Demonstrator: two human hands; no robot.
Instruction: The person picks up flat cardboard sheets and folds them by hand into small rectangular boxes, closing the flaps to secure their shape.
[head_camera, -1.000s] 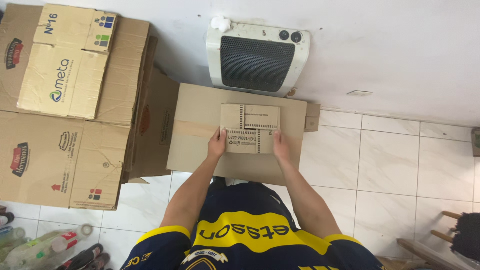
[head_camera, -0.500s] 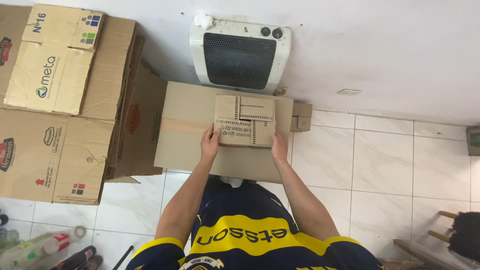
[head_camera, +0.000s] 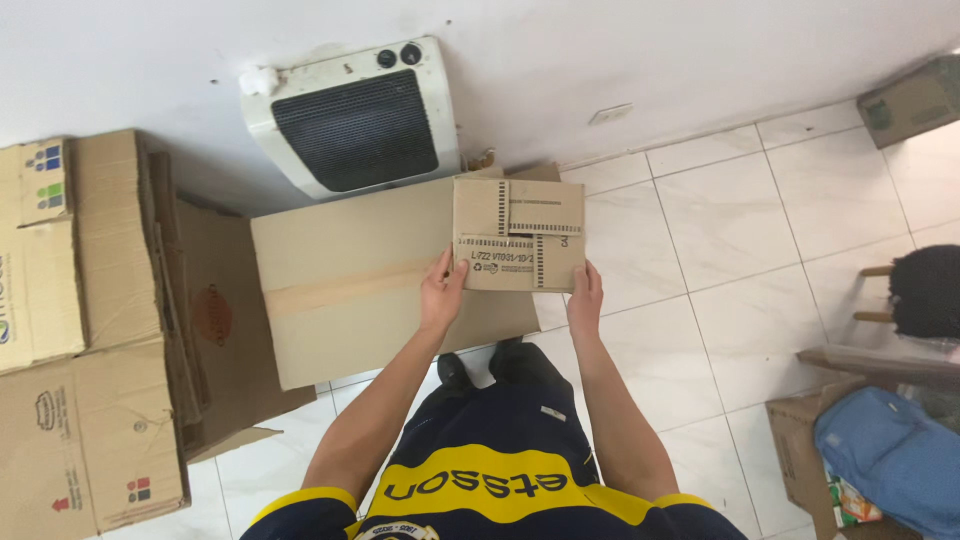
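I hold a small flat cardboard box (head_camera: 520, 233) with dark printed strips on its top, out in front of my body. My left hand (head_camera: 443, 291) grips its near left edge and my right hand (head_camera: 585, 299) grips its near right corner. The small box hangs over the right end of a larger closed cardboard box (head_camera: 370, 285) that stands on the tiled floor and has a tape strip across its lid. My feet show just below that larger box.
A white wall heater (head_camera: 350, 118) with a dark grille sits against the wall behind the boxes. Stacked cardboard boxes (head_camera: 85, 330) fill the left side. At the right are a blue bag (head_camera: 890, 455) in a box, a wooden chair part and another small box (head_camera: 915, 100).
The small box has shifted to the right, from the middle of the larger box to its right end. The view has also swung, so the heater and stacked boxes sit further left.
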